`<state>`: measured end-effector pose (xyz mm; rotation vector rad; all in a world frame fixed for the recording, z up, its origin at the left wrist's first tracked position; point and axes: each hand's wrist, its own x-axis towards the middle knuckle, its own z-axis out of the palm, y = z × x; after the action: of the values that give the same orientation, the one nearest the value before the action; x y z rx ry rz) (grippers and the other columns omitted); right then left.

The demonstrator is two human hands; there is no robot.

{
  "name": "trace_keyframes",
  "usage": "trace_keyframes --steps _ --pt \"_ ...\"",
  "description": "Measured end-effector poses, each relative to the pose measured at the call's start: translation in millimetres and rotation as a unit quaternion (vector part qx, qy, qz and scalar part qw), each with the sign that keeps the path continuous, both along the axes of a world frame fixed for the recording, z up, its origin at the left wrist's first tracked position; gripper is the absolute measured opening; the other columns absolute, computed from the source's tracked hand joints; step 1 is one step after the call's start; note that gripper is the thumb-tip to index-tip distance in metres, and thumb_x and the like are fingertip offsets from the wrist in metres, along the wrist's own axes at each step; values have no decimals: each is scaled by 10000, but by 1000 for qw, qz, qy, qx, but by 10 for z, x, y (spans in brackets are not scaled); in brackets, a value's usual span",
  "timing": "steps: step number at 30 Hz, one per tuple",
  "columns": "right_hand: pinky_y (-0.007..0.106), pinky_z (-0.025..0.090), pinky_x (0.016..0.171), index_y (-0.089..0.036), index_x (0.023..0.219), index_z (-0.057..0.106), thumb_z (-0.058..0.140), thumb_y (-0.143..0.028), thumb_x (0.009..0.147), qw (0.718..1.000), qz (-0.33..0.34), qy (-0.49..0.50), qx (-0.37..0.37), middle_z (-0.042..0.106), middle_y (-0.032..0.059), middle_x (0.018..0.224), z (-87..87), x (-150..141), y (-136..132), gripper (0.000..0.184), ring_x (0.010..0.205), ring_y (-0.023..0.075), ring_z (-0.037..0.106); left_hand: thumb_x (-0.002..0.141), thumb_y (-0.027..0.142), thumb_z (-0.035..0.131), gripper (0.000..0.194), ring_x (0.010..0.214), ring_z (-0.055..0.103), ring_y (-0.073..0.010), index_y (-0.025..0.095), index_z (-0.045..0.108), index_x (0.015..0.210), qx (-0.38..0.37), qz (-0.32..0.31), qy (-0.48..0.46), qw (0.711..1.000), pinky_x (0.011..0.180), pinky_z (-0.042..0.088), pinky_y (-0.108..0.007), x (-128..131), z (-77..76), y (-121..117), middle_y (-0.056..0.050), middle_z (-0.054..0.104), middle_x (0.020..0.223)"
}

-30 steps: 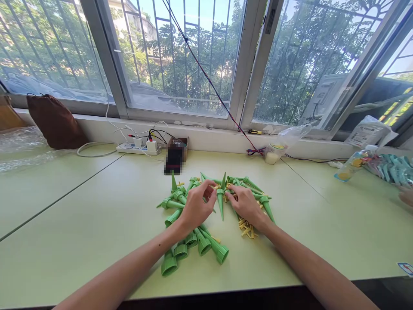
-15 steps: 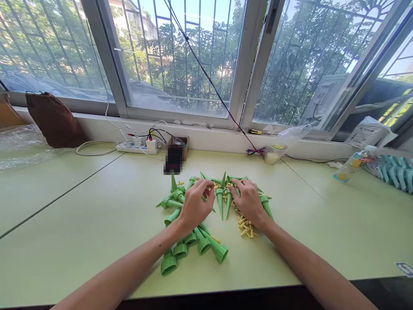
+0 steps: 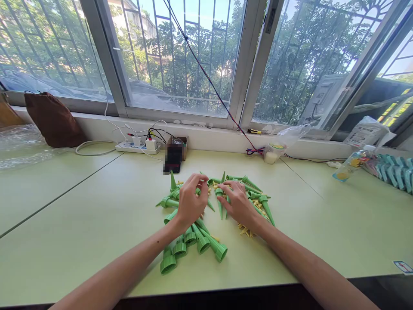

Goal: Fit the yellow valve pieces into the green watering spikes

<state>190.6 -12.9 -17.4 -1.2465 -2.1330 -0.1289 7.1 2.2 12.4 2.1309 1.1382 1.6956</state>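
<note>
Green plastic watering spikes [image 3: 209, 243], pointed with ribbed round collars, lie in a loose heap on the table. Small yellow plastic pieces [image 3: 247, 230] are scattered among them. My left hand [image 3: 192, 200] hovers over the left part of the heap, its fingers curled and thumb brought toward the fingertips; whatever they pinch is too small to make out. My right hand [image 3: 238, 201] is over the middle, palm down, with thumb and fingers apart. Its fingertips are at an upright-looking green spike [image 3: 219, 193], and I see nothing held in it. Both hands hide part of the heap.
Along the window sill stand a power strip [image 3: 135, 148] with plugs, a dark phone [image 3: 174, 158] by a small box, and a plastic bag with a cup [image 3: 272, 154]. A bottle [image 3: 351, 163] lies at the right, near teal pieces [image 3: 395, 172]. A brown pouch [image 3: 53, 120] sits far left.
My right hand has shifted left toward the middle spikes, uncovering more spikes and yellow pieces on the right. My left hand has moved slightly left and away from me.
</note>
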Motion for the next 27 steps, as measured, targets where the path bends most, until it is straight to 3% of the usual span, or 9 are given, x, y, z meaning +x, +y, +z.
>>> trace_keyframes --steps 6,11,18,27 --pt "448 419 1010 -216 1187 614 522 -302 1005 990 135 -30 -25 607 111 1204 36 -132 -154 221 1160 253 519 930 244 497 117 797 666 -169 201 605 923 -74 19 -107 991 747 526 -301 -24 -6 57 -39 664 915" --pt "454 405 1007 -201 1134 634 483 -333 1023 986 133 -86 -51 611 112 1176 9 -144 -168 230 1151 259 503 917 249 486 126 767 642 -159 193 599 922 -109 29 -168 979 717 514 -288 -41 -3 98 -33 650 888" --pt "477 401 1020 -165 1185 624 479 -318 1020 992 95 -79 -35 578 155 1225 -24 -155 -161 268 1184 285 470 900 255 481 135 708 616 -142 189 599 902 -142 21 -223 964 654 511 -274 -38 4 123 -21 630 858" --pt "401 461 956 -173 1185 610 541 -399 993 969 240 -44 -25 634 108 1072 101 -206 -298 305 1020 230 541 885 238 480 128 693 608 -133 191 599 883 -139 11 -232 963 630 517 -262 -24 -5 137 -21 625 858"
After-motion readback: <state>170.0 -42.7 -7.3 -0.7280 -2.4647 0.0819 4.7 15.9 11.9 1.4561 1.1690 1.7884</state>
